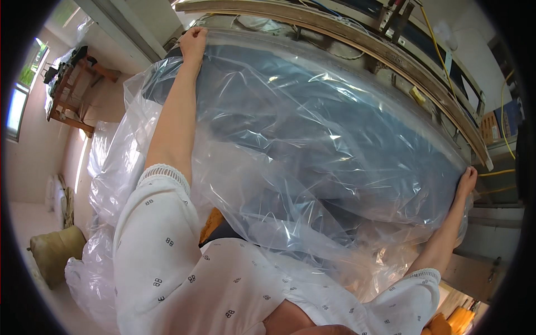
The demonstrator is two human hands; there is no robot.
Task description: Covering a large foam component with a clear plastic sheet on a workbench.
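A large sheet of clear plastic film [234,167] stretches across in front of me, creased and shiny. My left hand [194,43], fingers closed, pinches its far edge at the upper left. At the far right my right hand [468,180] is closed on the other end of that edge, so the edge runs nearly straight between both hands. Through the film a broad blue-grey surface [335,131] shows; I cannot tell whether it lies inside or beneath the plastic. Both arms are spread wide, and the film hangs down toward my body.
Just beyond the film's edge runs a long wooden bar [357,39] of a bench-like machine, with a yellow cable [434,42] above it. Loose plastic [92,273] bunches on the floor at left. A wooden frame [70,95] and an olive roll [58,247] stand farther left.
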